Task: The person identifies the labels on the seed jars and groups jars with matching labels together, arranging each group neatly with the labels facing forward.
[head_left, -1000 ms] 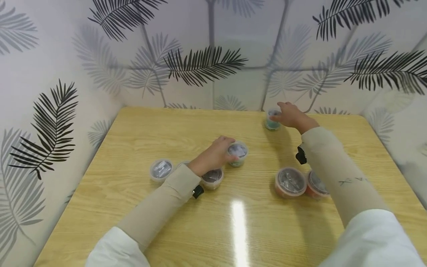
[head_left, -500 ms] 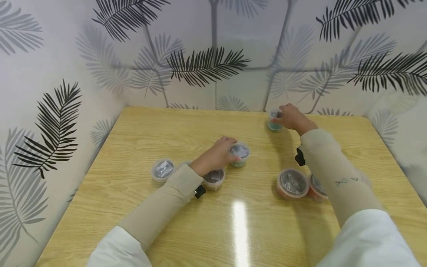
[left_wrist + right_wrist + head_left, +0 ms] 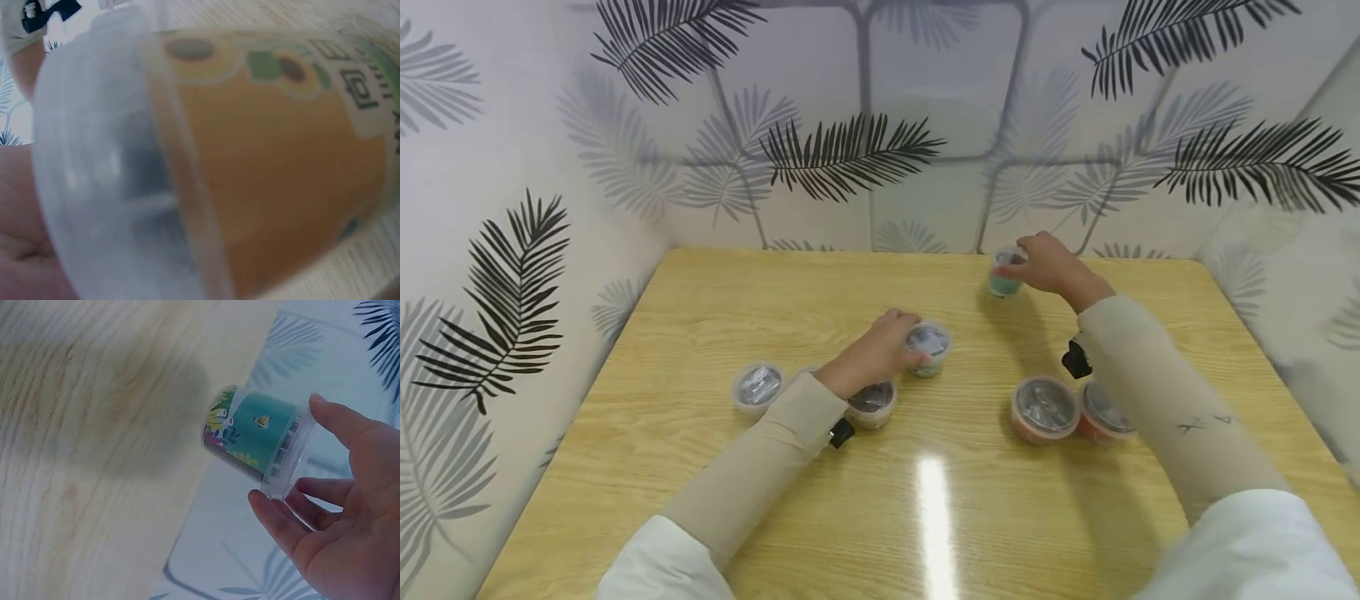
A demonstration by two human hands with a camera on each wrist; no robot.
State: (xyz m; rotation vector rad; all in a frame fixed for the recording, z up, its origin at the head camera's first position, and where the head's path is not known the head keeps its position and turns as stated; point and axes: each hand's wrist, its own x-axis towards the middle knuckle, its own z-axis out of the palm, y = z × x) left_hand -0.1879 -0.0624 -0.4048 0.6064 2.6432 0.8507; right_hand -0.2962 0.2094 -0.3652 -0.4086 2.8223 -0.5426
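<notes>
In the head view my left hand (image 3: pixel 872 354) grips a small clear-lidded tub (image 3: pixel 928 343) with a pale green lower part, thumb on its near side. The left wrist view shows part of the palm (image 3: pixel 28 231) beside a blurred orange-labelled tub (image 3: pixel 281 162) close to the camera. Near the table's back edge my right hand (image 3: pixel 1051 265) holds a teal tub (image 3: pixel 1003 283) by its lid. From the right wrist, thumb and fingers (image 3: pixel 281 522) span that lid, and a bee shows on the label. The contents cannot be made out.
A white-rimmed tub (image 3: pixel 757 387) and a dark-topped tub (image 3: pixel 872 402) stand by the left forearm, with another partly hidden between them. Two reddish tubs, one left (image 3: pixel 1045 407) and one right (image 3: pixel 1103 412), touch or nearly touch by the right forearm. A leaf-patterned wall covering (image 3: pixel 925 200) rises behind the wooden table (image 3: pixel 820 517).
The right hand's fingers have drawn in around the teal tub's lid. The left hand keeps its grip on the pale green tub. The head view has shifted slightly.
</notes>
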